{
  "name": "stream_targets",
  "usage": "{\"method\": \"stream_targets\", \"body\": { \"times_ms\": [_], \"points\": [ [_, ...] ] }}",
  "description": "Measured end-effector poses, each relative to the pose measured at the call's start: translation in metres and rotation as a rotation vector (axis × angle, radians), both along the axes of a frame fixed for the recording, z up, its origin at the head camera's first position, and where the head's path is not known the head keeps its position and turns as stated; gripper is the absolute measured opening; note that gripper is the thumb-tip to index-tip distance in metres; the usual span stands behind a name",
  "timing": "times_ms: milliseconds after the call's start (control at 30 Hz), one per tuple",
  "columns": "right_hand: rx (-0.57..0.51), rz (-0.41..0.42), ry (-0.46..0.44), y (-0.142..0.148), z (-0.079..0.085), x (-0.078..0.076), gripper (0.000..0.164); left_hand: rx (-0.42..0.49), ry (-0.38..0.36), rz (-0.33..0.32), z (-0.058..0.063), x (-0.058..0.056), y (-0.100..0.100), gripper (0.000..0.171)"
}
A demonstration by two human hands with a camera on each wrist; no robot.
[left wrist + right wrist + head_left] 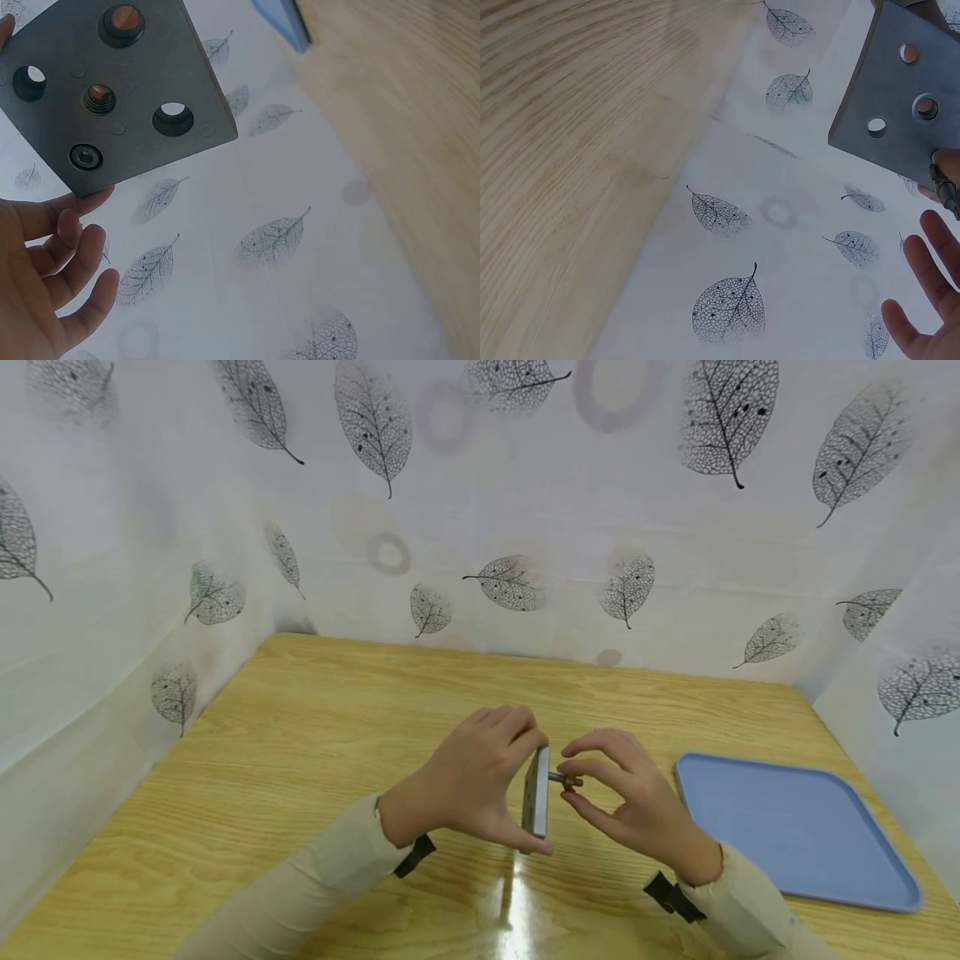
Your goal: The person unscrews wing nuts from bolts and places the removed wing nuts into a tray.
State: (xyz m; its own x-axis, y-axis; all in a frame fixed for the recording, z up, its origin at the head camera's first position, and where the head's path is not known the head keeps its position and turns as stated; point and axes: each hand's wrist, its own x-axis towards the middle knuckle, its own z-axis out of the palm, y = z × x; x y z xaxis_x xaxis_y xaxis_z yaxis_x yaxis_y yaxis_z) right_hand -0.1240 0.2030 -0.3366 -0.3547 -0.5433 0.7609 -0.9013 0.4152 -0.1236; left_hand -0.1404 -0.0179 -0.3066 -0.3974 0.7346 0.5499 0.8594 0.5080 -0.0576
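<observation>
My left hand (480, 777) grips a square grey metal plate (536, 793) by its edges, holding it upright above the table. Several round holes pierce the plate, as the left wrist view shows. A hex-socket bolt head (86, 157) sits recessed in the hole near its lower corner. The bolt's shank (555, 777) sticks out of the side facing my right hand (637, 793), with a brass-coloured nut (572, 782) around it. My right thumb and a fingertip pinch at that nut. In the right wrist view, the remaining fingers (930, 270) are spread and the thumb is cut off.
A blue tray (802, 827) lies on the wood-grain table (360, 710) to the right, beyond my right hand. White leaf-print curtain (465, 527) hangs around the back and both sides of the table. Dark straps (673, 897) are on both wrists.
</observation>
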Motion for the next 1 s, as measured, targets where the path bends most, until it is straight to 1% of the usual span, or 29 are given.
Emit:
{"method": "stream_targets", "body": {
  "times_ms": [133,200,500,633,800,1000],
  "points": [
    [0.013,-0.035,-0.011,0.0008,-0.0008,-0.0001,0.028,0.0,0.003,0.001,-0.0004,0.0001,0.0002,0.087],
    [0.01,-0.038,-0.012,0.0008,-0.0011,-0.0003,0.028,-0.001,0.003,0.002,-0.0003,0.0001,0.0004,0.087],
    [-0.048,0.055,0.053,0.0007,0.0001,-0.0018,0.024,-0.002,-0.007,0.007,0.0016,0.0002,-0.0003,0.087],
    [-0.055,0.085,0.09,0.0005,0.0003,-0.0002,0.022,-0.007,-0.007,0.007,0.0025,0.0005,-0.0005,0.086],
    [-0.049,0.097,0.108,-0.0001,-0.0004,0.0015,0.02,-0.005,-0.013,0.005,0.0023,0.0005,-0.0008,0.087],
    [-0.051,0.111,0.119,-0.0015,-0.001,0.002,0.02,-0.01,0.003,0.007,0.002,0.0003,-0.001,0.087]
  ]
}}
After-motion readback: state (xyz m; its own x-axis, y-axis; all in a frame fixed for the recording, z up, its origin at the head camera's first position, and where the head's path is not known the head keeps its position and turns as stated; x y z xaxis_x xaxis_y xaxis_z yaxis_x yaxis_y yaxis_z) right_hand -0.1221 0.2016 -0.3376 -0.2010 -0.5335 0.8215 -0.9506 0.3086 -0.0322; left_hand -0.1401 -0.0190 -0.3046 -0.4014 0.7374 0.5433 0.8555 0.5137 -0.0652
